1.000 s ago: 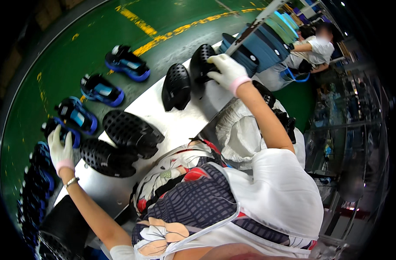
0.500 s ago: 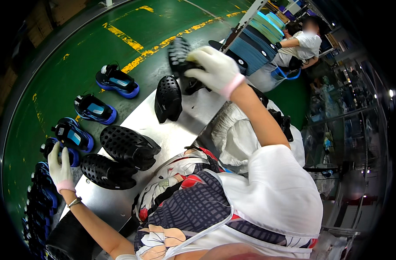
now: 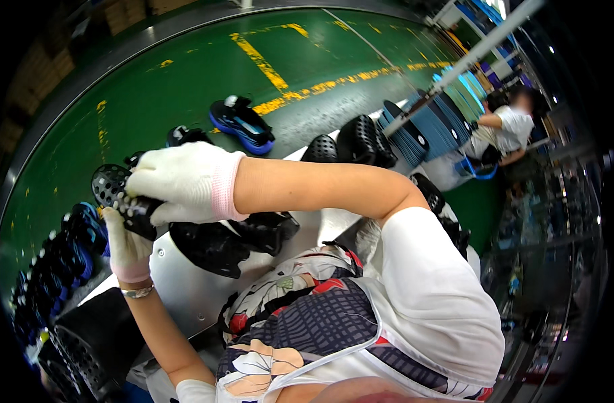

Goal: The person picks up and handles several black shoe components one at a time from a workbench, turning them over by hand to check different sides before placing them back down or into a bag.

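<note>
In the head view, the right hand [image 3: 179, 181], in a white glove, has its grip closed around a black form [image 3: 109, 183] dotted with holes. The form is at the tabletop's far edge, toward its left end. The left hand [image 3: 127, 245], gloved too, is just below, its raised fingertips at the form's lower side; whether its own grip is closed on the form cannot be told. A bracelet [image 3: 138, 292] circles the left wrist.

The tabletop [image 3: 179, 292] is bare metal and runs slantwise. Two black forms [image 3: 209, 247] lie side by side near its middle, between the far and near edges, their upper parts hidden by the right hand and forearm [image 3: 307, 185]. More dark forms [image 3: 361, 138] stand by the right end, partly behind that forearm.

Beyond the far edge is a blue and black shoe [image 3: 243, 125]; another shows partly behind the right glove. A row of shoes [image 3: 58, 272] runs past the left end. Near the left end's near corner is a large black piece [image 3: 95, 332], its kind unclear.

Past the right end are a slanted post [image 3: 468, 57], blue-grey sheets [image 3: 411, 131] and a seated co-worker [image 3: 508, 127]. The floor [image 3: 199, 60] is green with yellow lines.
</note>
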{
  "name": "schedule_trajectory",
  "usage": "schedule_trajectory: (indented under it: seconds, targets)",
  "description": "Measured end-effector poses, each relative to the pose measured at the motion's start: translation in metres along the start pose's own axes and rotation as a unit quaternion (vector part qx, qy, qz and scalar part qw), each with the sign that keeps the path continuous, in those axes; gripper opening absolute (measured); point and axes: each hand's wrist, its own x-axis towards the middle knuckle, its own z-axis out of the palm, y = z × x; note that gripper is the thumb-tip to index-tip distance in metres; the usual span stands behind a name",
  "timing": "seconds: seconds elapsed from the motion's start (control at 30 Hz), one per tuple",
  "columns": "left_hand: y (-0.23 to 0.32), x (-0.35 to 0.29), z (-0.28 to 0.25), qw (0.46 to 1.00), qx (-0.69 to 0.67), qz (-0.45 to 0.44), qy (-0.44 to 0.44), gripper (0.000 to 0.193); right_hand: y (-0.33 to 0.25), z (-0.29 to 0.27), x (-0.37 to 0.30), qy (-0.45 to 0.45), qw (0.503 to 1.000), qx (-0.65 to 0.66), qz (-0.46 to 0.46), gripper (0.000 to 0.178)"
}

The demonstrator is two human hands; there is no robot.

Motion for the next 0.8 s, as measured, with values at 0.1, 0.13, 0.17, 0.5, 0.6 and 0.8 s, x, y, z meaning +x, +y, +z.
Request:
schedule_trajectory:
  seconds: [0.1, 0.13, 0.17, 0.5, 0.6, 0.8]
  targets:
    - [0.004, -0.004, -0.004, 0.997, 0.068, 0.019, 0.019, 0.057, 0.0, 0.005, 0.015, -0.149, 0.981, 0.034, 0.119, 0.043]
    - [0.005, -0.004, -0.005, 0.989, 0.142, 0.036, 0.02, 0.051, -0.001, 0.007, 0.018, -0.151, 0.979, 0.038, 0.13, 0.045]
    - [0.004, -0.004, -0.005, 0.983, 0.173, 0.049, 0.03, 0.047, -0.002, 0.009, 0.022, -0.158, 0.977, 0.021, 0.142, 0.044]
    - [0.001, 0.001, -0.008, 0.988, 0.076, 0.086, 0.106, 0.033, 0.001, 0.027, 0.059, -0.18, 0.973, -0.003, 0.145, 0.047]
    - [0.003, 0.003, -0.005, 0.99, 0.05, 0.092, 0.096, 0.031, 0.004, 0.032, 0.063, -0.142, 0.98, 0.041, 0.131, 0.045]
    - [0.014, -0.004, -0.016, 0.969, 0.198, 0.0, 0.149, 0.04, 0.016, 0.044, 0.071, -0.131, 0.981, 0.032, 0.139, 0.032]
